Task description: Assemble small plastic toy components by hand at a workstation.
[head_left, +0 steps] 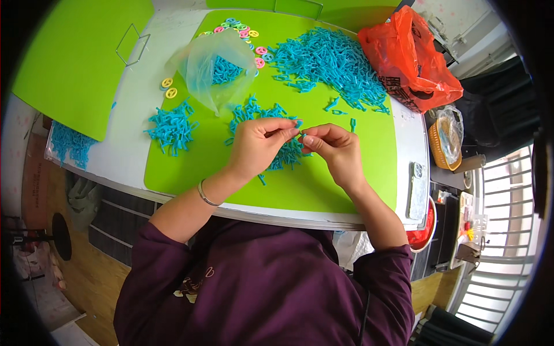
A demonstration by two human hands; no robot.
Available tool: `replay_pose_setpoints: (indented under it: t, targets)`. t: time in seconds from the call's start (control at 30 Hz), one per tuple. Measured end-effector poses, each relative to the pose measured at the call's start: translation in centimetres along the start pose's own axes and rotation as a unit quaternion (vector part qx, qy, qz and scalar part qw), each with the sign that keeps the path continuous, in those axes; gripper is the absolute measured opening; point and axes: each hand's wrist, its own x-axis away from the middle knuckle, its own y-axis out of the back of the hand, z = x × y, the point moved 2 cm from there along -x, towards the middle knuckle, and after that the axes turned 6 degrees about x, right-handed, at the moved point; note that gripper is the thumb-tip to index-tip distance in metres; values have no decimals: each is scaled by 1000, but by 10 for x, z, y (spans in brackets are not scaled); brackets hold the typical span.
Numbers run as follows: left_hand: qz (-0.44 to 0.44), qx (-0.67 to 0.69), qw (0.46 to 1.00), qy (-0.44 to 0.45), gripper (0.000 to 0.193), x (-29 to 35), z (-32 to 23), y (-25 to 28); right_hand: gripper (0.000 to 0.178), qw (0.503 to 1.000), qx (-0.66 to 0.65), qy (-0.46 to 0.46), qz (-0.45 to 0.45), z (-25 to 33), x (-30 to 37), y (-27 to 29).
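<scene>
My left hand [258, 144] and my right hand [337, 153] meet over the middle of the green mat [231, 187], fingertips almost touching. Each is pinched closed on a small blue plastic piece, mostly hidden by the fingers. Beneath them spreads a pile of blue plastic pieces [287, 157], partly covered by my hands. A smaller blue pile [171, 128] lies to the left. Farther back on the right is a large heap of blue plastic pieces [332, 60]. One loose blue piece [353, 124] rests just beyond my right hand.
A translucent plastic bag [199, 72] holding blue pieces stands behind my left hand. Colourful small rings [261, 51] lie around it. A red plastic bag [407, 63] sits at the far right, and a phone [416, 190] near the table's right edge. A green board [75, 63] stands left.
</scene>
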Motion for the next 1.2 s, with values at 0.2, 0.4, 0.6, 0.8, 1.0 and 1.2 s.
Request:
replay_pose_setpoints:
  t: [0.2, 0.4, 0.6, 0.8, 1.0, 1.2]
  targets:
    - [14, -24, 999, -17, 10, 2, 1, -1, 9, 977, -198, -83, 23, -6, 0, -3]
    - [34, 100, 994, 41, 17, 1, 3, -5, 9, 979, -187, -79, 4, -4, -4, -1]
    - [63, 127, 986, 89, 25, -3, -1, -4, 15, 989, -115, -55, 68, -3, -11, 7]
    - [96, 304, 917, 239, 31, -7, -1, 6, 18, 679, 650, 264, -218, -17, -34, 64]
    - [131, 325, 899, 262, 30, -1, 1, 4, 19, 858, 489, 103, -114, -14, -34, 64]
    - [165, 341, 872, 309, 32, 3, -1, -3, 14, 996, 0, 65, -55, 22, -9, 28]
